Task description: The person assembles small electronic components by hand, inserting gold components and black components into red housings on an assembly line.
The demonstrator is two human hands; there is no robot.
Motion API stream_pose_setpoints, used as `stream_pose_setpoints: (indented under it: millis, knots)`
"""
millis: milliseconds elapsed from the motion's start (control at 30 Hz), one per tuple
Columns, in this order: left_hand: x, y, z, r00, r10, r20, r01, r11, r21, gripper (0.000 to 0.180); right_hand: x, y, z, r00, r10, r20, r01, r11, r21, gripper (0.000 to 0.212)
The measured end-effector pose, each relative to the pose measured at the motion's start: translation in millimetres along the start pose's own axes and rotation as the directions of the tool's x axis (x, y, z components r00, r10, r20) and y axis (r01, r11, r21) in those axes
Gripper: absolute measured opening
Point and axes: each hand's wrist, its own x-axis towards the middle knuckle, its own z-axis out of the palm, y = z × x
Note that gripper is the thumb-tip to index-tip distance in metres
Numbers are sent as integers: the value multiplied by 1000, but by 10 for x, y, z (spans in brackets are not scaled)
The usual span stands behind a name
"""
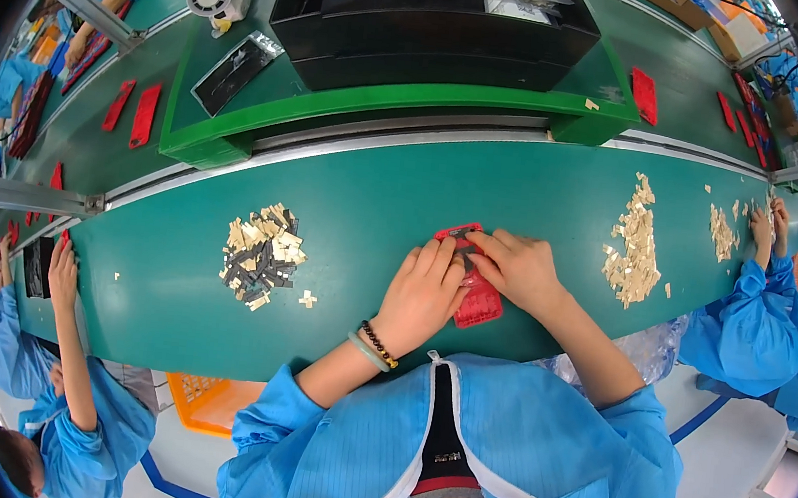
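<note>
On the green table in front of me lies a red rectangular plastic case (479, 306), about phone-sized, tilted slightly with its upper end to the left. My left hand (422, 288) grips its left side, fingers bent over the upper part. From the right, my right hand (516, 269) reaches over the same end, its fingers closed together near the left fingertips. Something dark shows under the fingers; whatever small piece they may pinch is hidden. Left of my hands sits a pile of small cream and dark grey strips (264, 254). A heap of cream pieces (635, 247) lies to the right.
A black bin (430, 43) with bags stands on a green-edged raised shelf (385, 100) beyond the table. More red cases (146, 115) lie on the far belt. Co-workers in blue sit at left (94, 421) and right (761, 321). An orange crate (208, 402) is below the table edge.
</note>
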Motion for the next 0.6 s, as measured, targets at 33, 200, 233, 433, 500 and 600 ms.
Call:
stream_pose_setpoints:
  millis: [33, 200, 233, 433, 500, 600]
  knots:
    - [-3, 3, 6, 1000, 0, 0, 0, 1000, 0, 41, -17, 46, -20, 1000, 0, 0, 0, 1000, 0, 22]
    - [8, 26, -62, 1000, -2, -8, 2, 1000, 29, 44, -71, -38, -140, 996, 65, 60, -64, 998, -14, 30]
    - [1, 3, -56, 1000, -10, -15, 10, 999, 44, 44, -83, -85, -168, 997, 49, 55, -48, 999, -8, 30]
    - [227, -26, -41, 999, 33, -9, -31, 989, 143, 44, -434, -217, -277, 978, -203, 42, 186, 948, 258, 35]
    - [241, -1, -29, 999, 19, 30, -24, 985, 168, 43, -485, -250, -230, 965, -241, 105, 212, 951, 227, 31]
    - [275, -52, 41, 999, 24, 23, -29, 976, 215, 42, -516, -253, -150, 972, -202, 121, 172, 959, 223, 26]
